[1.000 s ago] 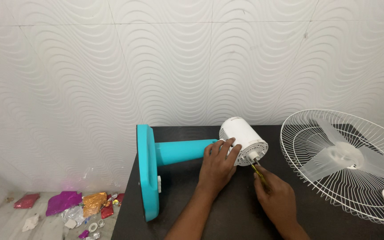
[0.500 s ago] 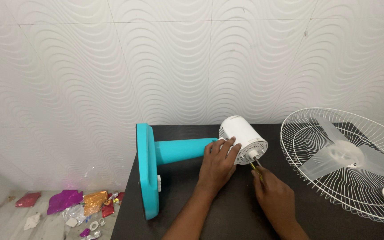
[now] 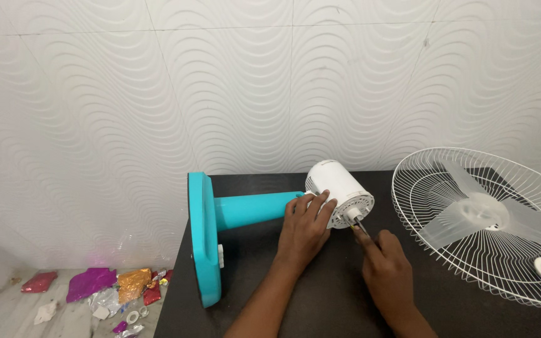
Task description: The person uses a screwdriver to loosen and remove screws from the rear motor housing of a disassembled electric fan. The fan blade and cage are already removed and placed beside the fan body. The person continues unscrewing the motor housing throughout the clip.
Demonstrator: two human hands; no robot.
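The right hand (image 3: 388,266) grips a screwdriver (image 3: 360,225), its tip at the front face of the white motor housing (image 3: 339,194). The left hand (image 3: 305,226) clasps that housing, steadying it. The fan lies sideways near the table's (image 3: 264,294) back-left corner, its teal base (image 3: 200,238) overhanging the left edge; the wire guard (image 3: 480,222) with blades rests toward the right edge.

No labels, signs or screens. Only crumpled foil wrappers on floor, lower left: red (image 3: 37,281), purple (image 3: 89,283), orange (image 3: 133,285), small red (image 3: 151,294), plus clear and white scraps (image 3: 104,307) beside them.
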